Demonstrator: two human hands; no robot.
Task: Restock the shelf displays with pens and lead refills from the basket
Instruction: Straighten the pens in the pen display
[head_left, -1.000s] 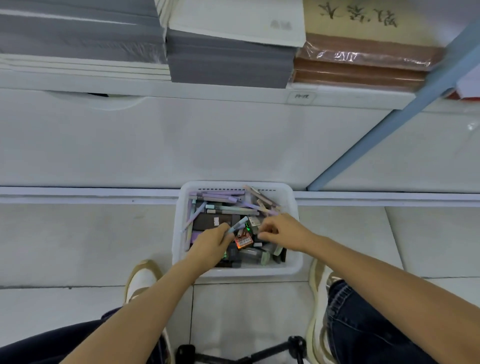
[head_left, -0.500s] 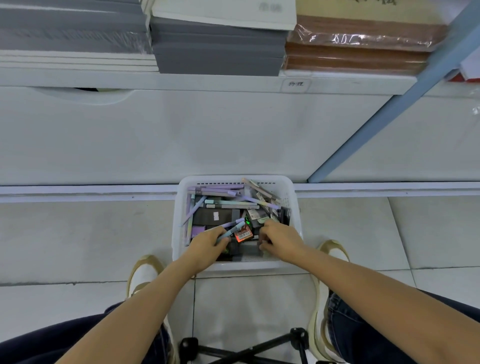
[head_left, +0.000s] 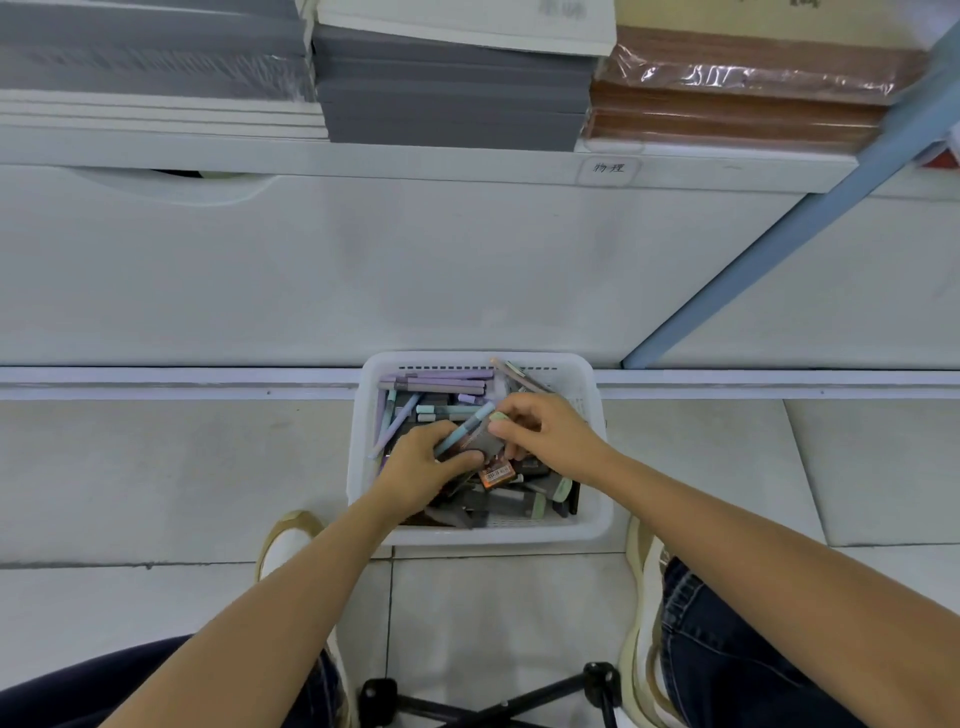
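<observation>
The left hand (head_left: 423, 465) reached into the basket (head_left: 597, 525) from seven o'clock, its grip clamped on a light blue pen (head_left: 464, 431) that slanted up toward one o'clock, the cap end poking out past the fingers. The right hand (head_left: 545, 428) came in from four o'clock, fingers curled and pinched together over a small dark pack (head_left: 488, 441) just beside the pen's tip; whether it truly held that pack could not be told. The two hands were almost touching over the middle of the basket.

Below the grips, at six o'clock from them, lay one orange lead refill case (head_left: 496, 475). Toward twelve o'clock, three or so purple pens (head_left: 439, 379) lay side by side along the far wall, with one teal pen (head_left: 441, 409) nearer. Grey and dark packs crowded the near end, too jumbled to count.

The white basket sat on the tiled floor (head_left: 156, 478) against the shelf base. Above, at twelve o'clock, three stacks rested on the shelf (head_left: 415, 161): two of grey books (head_left: 452, 88) and one of brown books (head_left: 737, 98) in plastic wrap.
</observation>
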